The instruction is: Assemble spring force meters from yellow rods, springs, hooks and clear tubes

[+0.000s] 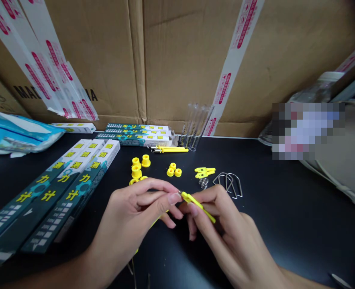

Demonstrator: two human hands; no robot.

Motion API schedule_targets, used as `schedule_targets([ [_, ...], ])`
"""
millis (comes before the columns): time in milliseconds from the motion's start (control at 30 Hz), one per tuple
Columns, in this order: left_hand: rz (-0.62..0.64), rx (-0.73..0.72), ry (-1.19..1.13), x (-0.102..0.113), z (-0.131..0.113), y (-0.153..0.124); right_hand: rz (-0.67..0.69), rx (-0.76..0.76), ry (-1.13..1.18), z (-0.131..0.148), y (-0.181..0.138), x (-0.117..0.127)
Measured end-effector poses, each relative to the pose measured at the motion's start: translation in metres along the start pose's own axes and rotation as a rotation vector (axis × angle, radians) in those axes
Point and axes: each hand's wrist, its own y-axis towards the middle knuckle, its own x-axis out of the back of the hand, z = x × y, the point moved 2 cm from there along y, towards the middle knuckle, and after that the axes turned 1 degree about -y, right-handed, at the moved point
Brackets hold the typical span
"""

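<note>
Over the middle of the black table, my two hands meet with their fingertips nearly touching. Between thumb and fingers, my right hand pinches a slim yellow plastic piece, tilted down to the right. A small metal bit shows at its upper end, beside my left thumb. My left hand is closed, and a yellow rod shows partly under its fingers; most of it is hidden. Beyond my right hand lie similar flat yellow pieces, small coil springs and bent wire hooks.
Printed long boxes lie at left, with more boxes behind. Yellow caps, smaller yellow rings, yellow rods and upright clear tubes stand or lie mid-table. A cardboard box walls the back; a plastic bottle is at right.
</note>
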Motion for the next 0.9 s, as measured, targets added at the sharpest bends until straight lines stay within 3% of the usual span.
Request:
schedule_targets([
  [600, 0.030, 0.028, -0.062, -0.0013, -0.0017, -0.0033, 0.066, 0.015, 0.117, 0.0036, 0.0034, 0.0028],
  [900, 0.048, 0.105, -0.066, -0.0011, 0.0034, 0.0028, 0.018, -0.042, 0.005, -0.0007, 0.0031, 0.0037],
])
